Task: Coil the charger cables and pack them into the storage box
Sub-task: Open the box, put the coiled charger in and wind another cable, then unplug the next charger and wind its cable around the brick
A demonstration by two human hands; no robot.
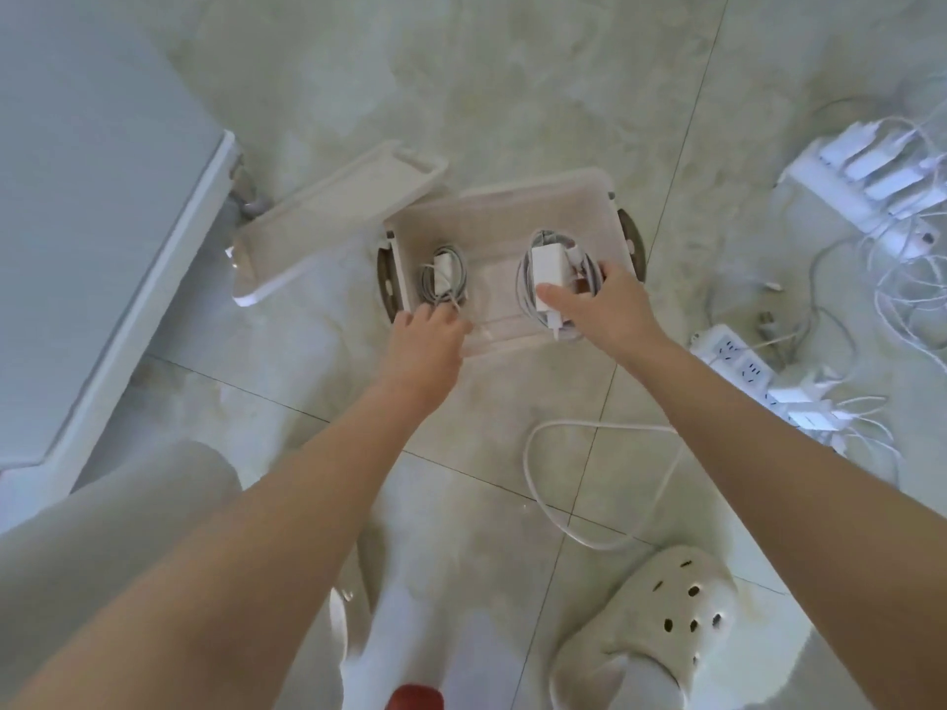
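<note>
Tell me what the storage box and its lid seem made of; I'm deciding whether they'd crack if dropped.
The storage box looks like thin translucent plastic, slightly frosted: the floor tone shows through its walls. The lid, lying beside it on the floor, seems the same milky plastic with a moulded raised rim. How brittle it is cannot be told from the picture.

No legible text, label, brand, number or sign appears anywhere in the head view. The white charger brick (547, 273) in the storage box (505, 207) shows a plain face without readable marking. The power strip (743, 368) at 3 o'clock carries only socket openings; any print on it is too small to resolve. The adapters (866, 171) at 2 o'clock are equally unmarked at this resolution.
</note>
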